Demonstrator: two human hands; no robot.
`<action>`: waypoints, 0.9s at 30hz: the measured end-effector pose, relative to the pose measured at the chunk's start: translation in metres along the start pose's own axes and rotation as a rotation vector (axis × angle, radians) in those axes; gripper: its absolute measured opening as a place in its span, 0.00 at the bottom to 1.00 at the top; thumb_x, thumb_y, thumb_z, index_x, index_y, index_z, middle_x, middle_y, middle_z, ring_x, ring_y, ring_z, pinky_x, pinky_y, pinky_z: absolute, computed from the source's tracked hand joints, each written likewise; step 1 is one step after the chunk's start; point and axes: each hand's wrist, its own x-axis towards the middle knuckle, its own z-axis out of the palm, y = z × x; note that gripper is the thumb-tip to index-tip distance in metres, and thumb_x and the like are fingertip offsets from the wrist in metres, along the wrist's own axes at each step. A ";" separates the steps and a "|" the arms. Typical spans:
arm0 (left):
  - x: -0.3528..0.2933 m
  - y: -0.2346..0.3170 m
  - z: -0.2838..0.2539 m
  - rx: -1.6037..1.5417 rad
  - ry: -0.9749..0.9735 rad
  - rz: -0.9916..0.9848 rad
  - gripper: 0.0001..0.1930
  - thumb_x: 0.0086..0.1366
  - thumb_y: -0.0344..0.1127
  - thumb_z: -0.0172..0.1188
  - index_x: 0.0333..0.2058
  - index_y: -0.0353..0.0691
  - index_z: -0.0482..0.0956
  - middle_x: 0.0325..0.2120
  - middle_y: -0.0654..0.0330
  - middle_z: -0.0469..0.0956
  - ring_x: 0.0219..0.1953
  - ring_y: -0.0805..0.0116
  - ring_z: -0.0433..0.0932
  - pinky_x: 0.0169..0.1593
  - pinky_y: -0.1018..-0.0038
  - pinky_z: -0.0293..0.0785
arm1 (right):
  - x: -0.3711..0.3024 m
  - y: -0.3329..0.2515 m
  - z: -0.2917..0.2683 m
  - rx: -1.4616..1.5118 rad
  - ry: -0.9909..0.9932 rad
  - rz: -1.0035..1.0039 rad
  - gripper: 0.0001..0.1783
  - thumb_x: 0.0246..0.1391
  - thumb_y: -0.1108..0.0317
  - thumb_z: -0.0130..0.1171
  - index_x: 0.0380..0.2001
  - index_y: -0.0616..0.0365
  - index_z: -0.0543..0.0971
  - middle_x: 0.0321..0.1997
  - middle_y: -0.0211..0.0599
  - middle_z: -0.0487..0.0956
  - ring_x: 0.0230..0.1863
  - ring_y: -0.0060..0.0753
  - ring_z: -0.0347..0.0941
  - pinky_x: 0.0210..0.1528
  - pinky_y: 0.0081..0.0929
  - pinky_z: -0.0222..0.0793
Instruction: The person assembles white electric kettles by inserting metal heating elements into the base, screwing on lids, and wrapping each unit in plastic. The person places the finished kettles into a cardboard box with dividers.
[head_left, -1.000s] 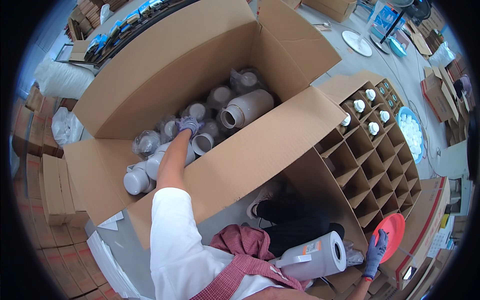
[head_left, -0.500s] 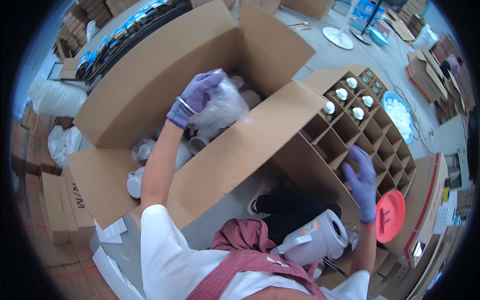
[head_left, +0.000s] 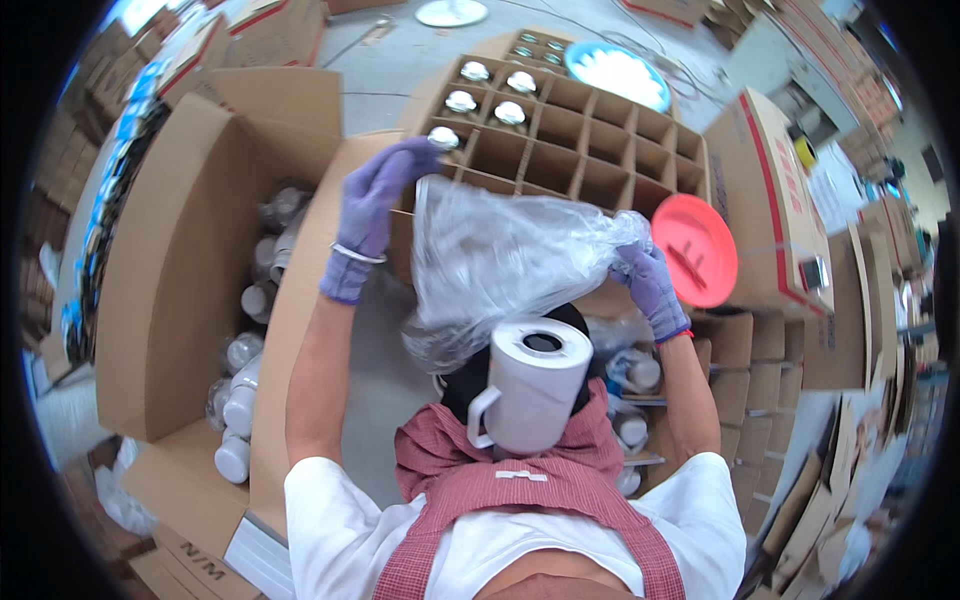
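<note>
My right hand [head_left: 650, 285], in a purple knit glove, pinches one end of a clear plastic bag [head_left: 510, 245]. The bag is spread out in the air before me and blurred by motion. Beside its other end is my left hand [head_left: 375, 205], also gloved, with the fingers stretched out; whether they touch the plastic I cannot tell. A white jug [head_left: 545, 400] with a side handle and a dark round opening on top rests upright on my lap, below the bag.
At left stands an open carton [head_left: 150, 260] with bagged white vessels inside. Ahead, a carton with cardboard dividers [head_left: 580, 150] holds several silver-topped items. A red round lid [head_left: 695, 250] lies at its right corner. Behind is a blue basin [head_left: 620, 75] of white pieces.
My view has turned right. My left hand has come out of the open carton with the plastic bag, and my right hand has moved from the divided carton to grip the bag.
</note>
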 end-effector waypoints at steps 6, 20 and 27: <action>-0.046 -0.104 -0.020 0.634 -0.457 -0.394 0.44 0.61 0.36 0.66 0.71 0.41 0.51 0.71 0.54 0.52 0.73 0.62 0.48 0.74 0.67 0.42 | -0.012 0.061 -0.070 0.075 0.100 0.191 0.14 0.58 0.64 0.63 0.47 0.51 0.79 0.41 0.25 0.80 0.38 0.22 0.78 0.35 0.25 0.79; -0.040 -0.097 0.112 0.325 -0.165 -0.575 0.14 0.67 0.37 0.58 0.34 0.32 0.85 0.30 0.62 0.83 0.35 0.77 0.79 0.43 0.78 0.75 | -0.051 0.033 -0.053 -1.569 0.360 -0.360 0.33 0.53 0.48 0.64 0.52 0.62 0.72 0.32 0.46 0.79 0.28 0.41 0.80 0.33 0.37 0.78; -0.049 -0.103 0.127 0.055 -0.436 -0.516 0.20 0.68 0.39 0.60 0.52 0.31 0.78 0.44 0.57 0.82 0.48 0.70 0.78 0.55 0.74 0.72 | -0.082 0.003 0.023 -0.801 -0.249 -0.122 0.48 0.50 0.41 0.68 0.63 0.65 0.65 0.57 0.56 0.74 0.53 0.49 0.74 0.56 0.43 0.70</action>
